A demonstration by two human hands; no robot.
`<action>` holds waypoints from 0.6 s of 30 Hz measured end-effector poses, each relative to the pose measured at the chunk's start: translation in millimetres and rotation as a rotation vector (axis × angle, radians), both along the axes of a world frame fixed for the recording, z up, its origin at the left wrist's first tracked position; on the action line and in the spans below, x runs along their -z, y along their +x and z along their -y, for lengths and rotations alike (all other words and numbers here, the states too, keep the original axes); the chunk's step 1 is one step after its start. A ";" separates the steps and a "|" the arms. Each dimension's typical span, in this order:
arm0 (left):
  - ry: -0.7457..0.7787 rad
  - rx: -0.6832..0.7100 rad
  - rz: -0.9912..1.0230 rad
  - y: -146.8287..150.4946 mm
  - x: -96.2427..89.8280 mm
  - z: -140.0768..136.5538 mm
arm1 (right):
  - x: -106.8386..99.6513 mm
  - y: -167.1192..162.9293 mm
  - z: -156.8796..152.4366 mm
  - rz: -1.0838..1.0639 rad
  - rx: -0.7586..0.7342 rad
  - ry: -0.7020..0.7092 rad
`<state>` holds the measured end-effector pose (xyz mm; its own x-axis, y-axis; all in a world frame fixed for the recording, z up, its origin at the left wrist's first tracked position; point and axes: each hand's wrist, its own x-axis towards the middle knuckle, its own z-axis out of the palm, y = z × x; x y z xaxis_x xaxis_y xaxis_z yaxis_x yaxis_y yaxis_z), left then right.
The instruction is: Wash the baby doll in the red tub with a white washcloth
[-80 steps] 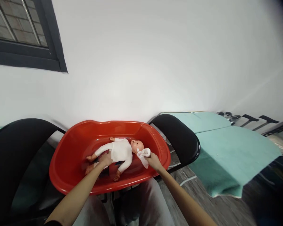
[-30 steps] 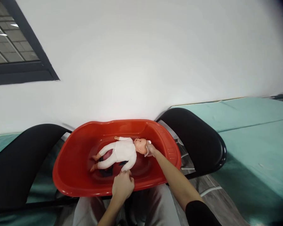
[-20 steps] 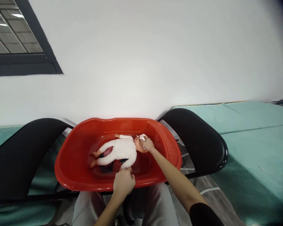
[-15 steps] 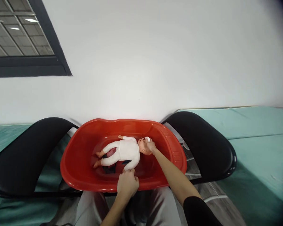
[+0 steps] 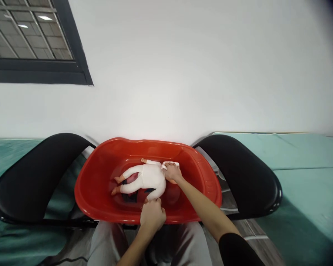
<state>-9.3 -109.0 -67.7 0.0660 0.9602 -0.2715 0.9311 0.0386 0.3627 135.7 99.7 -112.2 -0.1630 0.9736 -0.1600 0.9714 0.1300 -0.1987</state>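
A baby doll [image 5: 152, 176] in a white suit lies on its back in the red tub [image 5: 100, 201], head to the right and bare feet to the left. My right hand [image 5: 172, 171] is over the doll's head, holding a small white cloth [image 5: 174, 163] against it; the hand and cloth hide most of the face. At the tub's near rim, my left hand [image 5: 153, 214] is closed in a fist right beside the doll's near hand [image 5: 146, 200]. What its fingers hold, if anything, is hidden.
Black chair backs [image 5: 249, 177] flank the tub on both sides. Green padded surfaces [image 5: 308, 151] extend left and right. A white wall [image 5: 169, 74] rises behind, with a barred window [image 5: 30, 33] at upper left. My legs [image 5: 192, 242] are just below the tub.
My right hand has slid left over the doll's face, and more of the white cloth shows spread beneath it. My left hand stays at the rim. The view has shifted slightly.
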 end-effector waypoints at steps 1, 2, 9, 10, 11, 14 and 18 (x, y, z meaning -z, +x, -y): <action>0.003 -0.009 0.001 0.1 -0.3 -0.2 | -0.1 -9.6 -2.2 0.035 -0.037 -0.003; 0.003 -0.018 0.002 0.1 -0.5 -0.5 | 0.5 -18.5 -3.7 0.049 -0.058 -0.006; -0.001 -0.006 -0.004 0.1 1.0 -3.1 | 10.7 -36.0 21.9 0.082 -0.264 0.024; 0.000 -0.004 -0.001 0.2 1.5 -3.1 | 11.0 -32.3 30.0 0.078 -0.309 0.035; 0.005 -0.001 0.005 0.2 1.8 -2.9 | 10.9 -27.9 38.4 0.070 -0.355 0.044; 0.023 0.009 0.022 0.0 1.1 -2.0 | 10.0 -15.5 61.5 0.049 -0.464 0.038; 0.023 0.019 0.042 -1.9 -3.1 -0.6 | 15.2 -15.0 79.7 -0.143 -0.303 -0.169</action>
<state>-11.2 -108.4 -64.6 0.0953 0.9645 -0.2462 0.9156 0.0121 0.4019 120.7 20.0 -127.4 -0.4724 0.8394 -0.2688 0.8545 0.3615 -0.3730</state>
